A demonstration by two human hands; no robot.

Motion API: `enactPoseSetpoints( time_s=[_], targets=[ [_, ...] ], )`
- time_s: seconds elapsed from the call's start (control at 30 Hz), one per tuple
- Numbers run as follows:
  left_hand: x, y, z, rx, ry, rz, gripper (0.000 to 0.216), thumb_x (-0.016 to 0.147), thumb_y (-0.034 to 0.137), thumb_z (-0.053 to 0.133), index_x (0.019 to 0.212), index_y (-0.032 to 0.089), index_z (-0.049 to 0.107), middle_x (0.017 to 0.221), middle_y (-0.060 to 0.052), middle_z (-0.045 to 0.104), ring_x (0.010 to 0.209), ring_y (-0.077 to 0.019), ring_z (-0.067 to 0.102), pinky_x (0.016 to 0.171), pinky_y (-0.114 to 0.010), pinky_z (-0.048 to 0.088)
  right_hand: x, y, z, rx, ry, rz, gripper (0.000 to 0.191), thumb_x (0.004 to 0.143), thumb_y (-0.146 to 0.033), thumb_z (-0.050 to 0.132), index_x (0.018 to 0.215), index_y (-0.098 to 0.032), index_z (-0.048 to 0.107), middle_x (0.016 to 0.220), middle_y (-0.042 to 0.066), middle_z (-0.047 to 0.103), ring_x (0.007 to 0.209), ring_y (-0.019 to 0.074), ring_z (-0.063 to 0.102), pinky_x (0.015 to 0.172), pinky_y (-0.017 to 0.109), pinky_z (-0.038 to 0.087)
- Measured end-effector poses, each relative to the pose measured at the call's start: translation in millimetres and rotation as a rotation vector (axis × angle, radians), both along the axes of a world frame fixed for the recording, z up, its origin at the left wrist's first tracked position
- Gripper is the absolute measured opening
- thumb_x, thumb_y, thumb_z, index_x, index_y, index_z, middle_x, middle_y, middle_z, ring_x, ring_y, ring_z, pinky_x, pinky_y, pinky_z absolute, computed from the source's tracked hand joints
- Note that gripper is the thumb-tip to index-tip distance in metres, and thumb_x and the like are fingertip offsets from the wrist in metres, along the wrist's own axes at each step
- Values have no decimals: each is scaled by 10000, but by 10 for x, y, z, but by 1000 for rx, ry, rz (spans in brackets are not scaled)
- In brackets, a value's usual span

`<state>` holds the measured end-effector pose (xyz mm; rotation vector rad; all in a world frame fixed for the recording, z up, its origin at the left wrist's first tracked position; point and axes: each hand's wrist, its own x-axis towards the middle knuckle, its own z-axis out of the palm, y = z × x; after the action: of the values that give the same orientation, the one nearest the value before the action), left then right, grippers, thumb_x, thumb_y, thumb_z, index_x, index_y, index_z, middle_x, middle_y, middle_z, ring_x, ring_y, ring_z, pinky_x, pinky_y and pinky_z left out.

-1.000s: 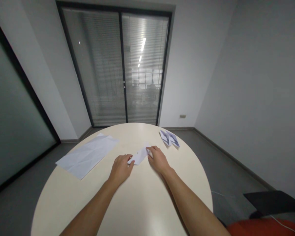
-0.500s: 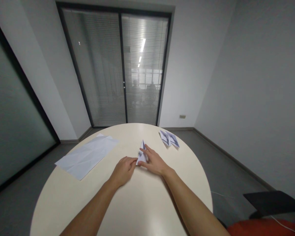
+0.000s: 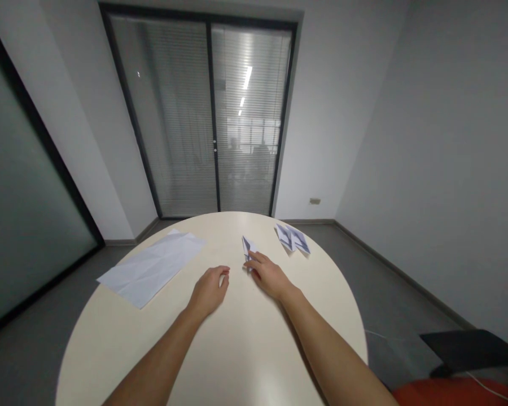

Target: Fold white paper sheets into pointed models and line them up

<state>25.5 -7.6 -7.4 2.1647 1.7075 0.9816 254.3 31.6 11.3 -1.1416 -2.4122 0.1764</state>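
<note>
A small piece of folded white paper (image 3: pixel 248 246) points away from me near the middle of the round table. My right hand (image 3: pixel 270 277) is on its near end, fingers and thumb gripping it and covering much of that end. Left of the paper and apart from it is my left hand (image 3: pixel 210 287), with nothing in it. Its fingers are bent, with a gap to the thumb.
Creased white sheets (image 3: pixel 154 268) lie on the left side of the round table (image 3: pixel 237 349). Folded paper pieces (image 3: pixel 292 239) rest at the far right. A chair with a red seat (image 3: pixel 452 392) stands at the lower right, beside the table.
My left hand has let go of the folded paper and drawn back slightly left. The paper has turned and shifted away from me under my right hand, whose fingers have closed in on it.
</note>
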Motion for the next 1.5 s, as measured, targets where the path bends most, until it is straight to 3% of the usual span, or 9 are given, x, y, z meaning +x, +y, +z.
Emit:
enactPoseSetpoints(
  time_s=[0.17,0.37,0.67,0.83,1.03,1.13,1.3,1.4,1.5],
  targets=[
    [-2,-16,6,-24,-1,28,271,964,248,487,1147,179,675,1117,-98,728,1077,-206,659,989,-345,485,-30,31,54,-4,-92,-160,396,968,-82,395,1232,-195,668,1376,100,614,1365,233,482,1132,368,404],
    [-29,-40,8,-32,13,41,268,971,260,483,1148,183,670,1109,-95,728,1075,-205,661,977,-339,488,-33,159,161,-19,-186,-367,455,924,-27,375,1259,-146,659,1417,168,572,1355,287,486,1051,378,466],
    [-82,49,-134,-39,11,55,254,957,234,506,1138,184,677,1111,-94,729,1071,-200,661,973,-335,486,238,514,84,-24,-276,-472,479,927,-29,327,1174,-159,715,1302,190,644,1381,313,443,988,424,482],
    [-101,35,-163,-30,13,52,262,960,234,495,1144,176,672,1117,-96,728,1069,-205,658,978,-345,488,313,586,-64,25,-247,-492,490,941,-49,324,1278,-136,668,1408,189,580,1428,329,376,1056,468,431],
    [-97,38,-128,-2,75,53,285,959,223,478,1163,179,673,1163,-87,721,1107,-206,641,1020,-347,478,350,663,-178,65,-207,-534,511,944,-71,357,1400,-144,576,1531,154,467,1476,292,306,1179,501,259],
    [-214,61,-75,80,262,171,323,944,242,480,1188,184,684,1336,-105,643,1279,-256,547,1133,-402,387,306,646,-195,102,-207,-546,501,949,-128,407,1432,-153,537,1599,154,360,1505,308,234,1197,540,179],
    [-542,71,-81,-15,485,596,522,942,410,488,1375,136,586,1557,-211,409,1436,-455,339,1148,-607,254,130,525,-150,128,-224,-477,516,902,-190,554,1418,-188,547,1632,142,293,1516,344,180,1203,551,112],
    [-597,30,-80,-176,479,645,594,974,490,408,1419,120,542,1528,-229,449,1393,-465,404,1123,-614,272,-13,382,-103,75,-204,-485,527,861,-190,610,1388,-186,576,1629,152,294,1508,370,188,1191,564,145],
    [-460,-52,27,-151,470,545,562,989,478,381,1393,133,563,1488,-201,513,1345,-426,471,1120,-598,285,-140,211,-61,34,-134,-508,430,897,-201,560,1320,-185,636,1594,161,361,1484,380,246,1165,565,221]
  ],
)
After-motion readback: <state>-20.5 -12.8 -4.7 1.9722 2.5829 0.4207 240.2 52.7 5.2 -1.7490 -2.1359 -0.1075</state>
